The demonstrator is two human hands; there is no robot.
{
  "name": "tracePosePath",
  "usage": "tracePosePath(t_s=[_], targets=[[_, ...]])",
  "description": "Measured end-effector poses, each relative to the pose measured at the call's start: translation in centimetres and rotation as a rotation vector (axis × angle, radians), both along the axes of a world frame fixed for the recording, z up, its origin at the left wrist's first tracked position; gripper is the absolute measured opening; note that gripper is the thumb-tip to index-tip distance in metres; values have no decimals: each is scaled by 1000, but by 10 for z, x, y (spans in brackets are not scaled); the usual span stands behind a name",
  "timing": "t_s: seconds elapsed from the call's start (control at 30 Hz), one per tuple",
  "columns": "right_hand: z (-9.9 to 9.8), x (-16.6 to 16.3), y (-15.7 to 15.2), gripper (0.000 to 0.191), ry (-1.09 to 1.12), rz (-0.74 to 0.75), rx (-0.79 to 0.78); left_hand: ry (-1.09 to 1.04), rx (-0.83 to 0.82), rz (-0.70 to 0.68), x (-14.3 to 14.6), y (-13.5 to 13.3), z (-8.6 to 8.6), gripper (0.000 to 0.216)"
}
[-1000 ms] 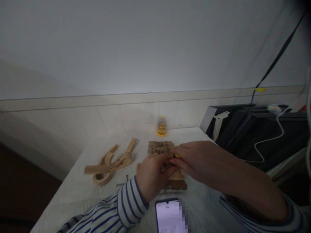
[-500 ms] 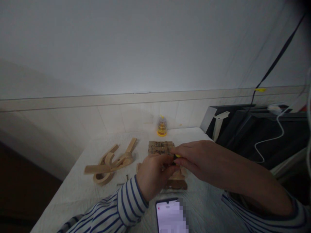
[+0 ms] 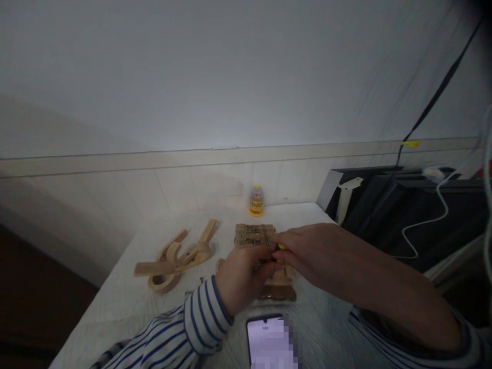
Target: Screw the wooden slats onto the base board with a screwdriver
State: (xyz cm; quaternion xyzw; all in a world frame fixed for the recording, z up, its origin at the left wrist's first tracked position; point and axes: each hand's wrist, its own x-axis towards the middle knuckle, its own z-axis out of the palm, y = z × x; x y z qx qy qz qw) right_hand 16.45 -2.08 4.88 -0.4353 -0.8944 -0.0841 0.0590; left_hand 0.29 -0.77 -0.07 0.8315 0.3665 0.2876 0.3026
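My right hand point(image 3: 309, 251) is closed around a small screwdriver point(image 3: 282, 246), of which only a bit of yellow and black handle shows between the fingers. Meeting it from the left, my left hand point(image 3: 246, 274) pinches at the dark end of the same tool; its fingertips hide the rest. Both hands hover over a brown printed paper packet point(image 3: 254, 234) and brown pieces partly hidden beneath them. To the left lie light wooden parts point(image 3: 192, 255), curved and straight, overlapping each other. Small metal screws point(image 3: 201, 280) rest beside my left cuff.
A phone point(image 3: 271, 338) with a lit screen lies at the table's front. Against the wall stands a clear and yellow bit case point(image 3: 256, 201). Dark panels point(image 3: 423, 215) and a white cable point(image 3: 430, 221) are beyond the right edge of the white-covered table point(image 3: 115, 312).
Both hands stay almost in place, fingertips together. The yellow part of the screwdriver shows slightly differently between the fingers, and the view has shifted a little.
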Motion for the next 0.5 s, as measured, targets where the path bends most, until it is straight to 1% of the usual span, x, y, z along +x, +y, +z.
tracePosePath(t_s=[0.2, 0.4, 0.5], targets=[[0, -1, 0, 11, -13, -5, -1, 1, -10, -36, -1, 1, 0, 13], [-2, 1, 0, 15, -21, 10, 6, 28, 8, -41, -2, 1, 1, 14], [-2, 0, 0, 15, -31, -12, 5, 29, 4, -55, -2, 1, 1, 14]])
